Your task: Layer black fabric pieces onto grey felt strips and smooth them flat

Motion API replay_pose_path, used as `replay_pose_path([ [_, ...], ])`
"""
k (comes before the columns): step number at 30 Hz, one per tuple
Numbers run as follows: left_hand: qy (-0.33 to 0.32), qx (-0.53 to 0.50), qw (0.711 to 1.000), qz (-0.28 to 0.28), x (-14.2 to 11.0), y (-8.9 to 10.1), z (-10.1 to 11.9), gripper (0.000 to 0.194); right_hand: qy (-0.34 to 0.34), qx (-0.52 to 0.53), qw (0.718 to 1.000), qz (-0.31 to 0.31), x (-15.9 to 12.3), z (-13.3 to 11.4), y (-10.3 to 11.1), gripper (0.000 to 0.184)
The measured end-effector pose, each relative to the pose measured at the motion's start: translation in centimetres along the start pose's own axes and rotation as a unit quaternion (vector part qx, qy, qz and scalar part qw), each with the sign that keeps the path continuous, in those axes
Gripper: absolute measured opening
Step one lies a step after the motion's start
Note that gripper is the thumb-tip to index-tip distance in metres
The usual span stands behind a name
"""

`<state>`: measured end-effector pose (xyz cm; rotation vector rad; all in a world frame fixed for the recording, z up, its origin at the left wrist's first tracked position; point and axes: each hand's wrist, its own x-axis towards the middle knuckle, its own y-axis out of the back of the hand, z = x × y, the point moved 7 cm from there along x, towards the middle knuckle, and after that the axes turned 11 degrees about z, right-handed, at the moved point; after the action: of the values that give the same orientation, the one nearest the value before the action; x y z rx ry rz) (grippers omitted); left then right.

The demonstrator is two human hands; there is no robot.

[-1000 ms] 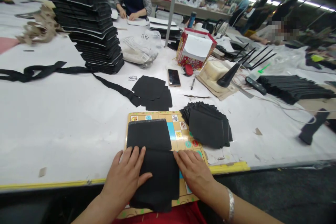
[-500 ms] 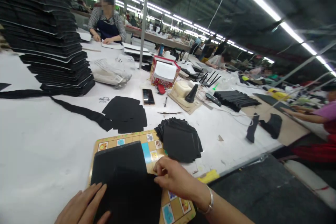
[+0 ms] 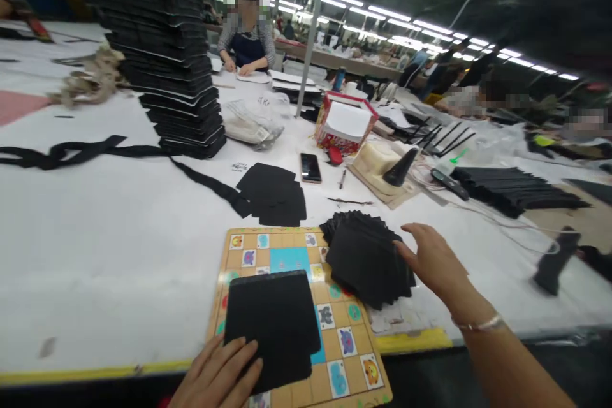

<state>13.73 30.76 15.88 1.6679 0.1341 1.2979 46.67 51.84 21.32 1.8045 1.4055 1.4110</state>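
A black flat piece (image 3: pixel 272 312) with notched corners lies on a board (image 3: pixel 339 370) printed with coloured animal squares. My left hand (image 3: pixel 222 370) rests flat on its lower left part, fingers stretched out. To the right, a fanned pile of black pieces (image 3: pixel 368 255) overlaps the board's upper right edge. At that pile's right side is my right hand (image 3: pixel 437 268), thumb and forefinger apart, the thumb near the pile's edge. Whether it touches the pile I cannot tell. A bracelet circles the right wrist.
A tall stack of black sheets (image 3: pixel 176 70) stands at the back left. Beyond the board lie more black pieces (image 3: pixel 275 194), a phone (image 3: pixel 310 167), a pen (image 3: pixel 342 179) and a red-edged box (image 3: pixel 347 121). A co-worker (image 3: pixel 246 44) works across the table.
My right hand has let go of the black material's edge and moved right to the fanned pile. My left hand stays on the black piece. The view has turned left.
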Motion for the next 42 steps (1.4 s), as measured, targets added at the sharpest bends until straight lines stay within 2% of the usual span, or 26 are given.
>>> replay_pose_path([
  [1, 0.012, -0.006, 1.000, -0.023, 0.7, 0.2, 0.0, 0.024, 0.060, -0.006, 0.998, 0.012, -0.6, -2.6, -0.5, 0.022],
  [2, 0.051, 0.001, 0.998, -0.022, 1.5, 0.4, -0.6, 0.023, 0.118, 0.012, 0.993, -0.003, -1.5, -5.5, -1.5, 0.020],
  [4, 0.134, 0.042, 0.990, 0.005, 2.5, 0.4, -2.3, 0.021, 0.202, 0.078, 0.972, -0.089, -3.9, -11.6, -4.4, 0.017],
  [5, 0.164, 0.073, 0.984, 0.001, 2.7, -0.1, -3.1, 0.021, 0.230, 0.101, 0.959, -0.133, -5.1, -14.4, -6.0, 0.015],
  [7, 0.180, 0.112, 0.977, -0.015, 2.6, -1.3, -3.9, 0.021, 0.261, 0.095, 0.940, -0.196, -7.0, -19.0, -8.9, 0.011],
  [10, 0.158, 0.104, 0.981, -0.038, 1.8, -2.4, -3.6, 0.022, 0.269, 0.029, 0.932, -0.240, -8.2, -22.5, -12.1, 0.007],
  [14, 0.158, 0.077, 0.983, -0.055, 0.7, -2.0, -3.1, 0.025, 0.260, -0.015, 0.922, -0.288, -8.7, -23.3, -13.4, 0.016],
  [18, 0.177, 0.094, 0.978, -0.062, 0.5, -1.6, -3.6, 0.030, 0.232, -0.013, 0.912, -0.338, -8.9, -23.0, -13.4, 0.009],
  [28, 0.160, 0.116, 0.975, -0.100, 0.7, -1.7, -3.8, 0.033, 0.244, 0.048, 0.921, -0.298, -9.5, -22.7, -13.3, 0.008],
  [32, 0.161, 0.113, 0.976, -0.094, 0.8, -1.6, -3.8, 0.033, 0.293, 0.081, 0.915, -0.266, -10.5, -22.3, -13.0, 0.010],
  [37, 0.173, 0.097, 0.976, -0.093, 0.6, -1.6, -4.1, 0.032, 0.409, 0.098, 0.889, -0.180, -12.1, -22.1, -11.7, 0.026],
  [42, 0.182, 0.083, 0.976, -0.085, 0.7, -1.6, -4.2, 0.033, 0.459, 0.063, 0.866, -0.185, -12.8, -22.4, -11.7, 0.030],
])
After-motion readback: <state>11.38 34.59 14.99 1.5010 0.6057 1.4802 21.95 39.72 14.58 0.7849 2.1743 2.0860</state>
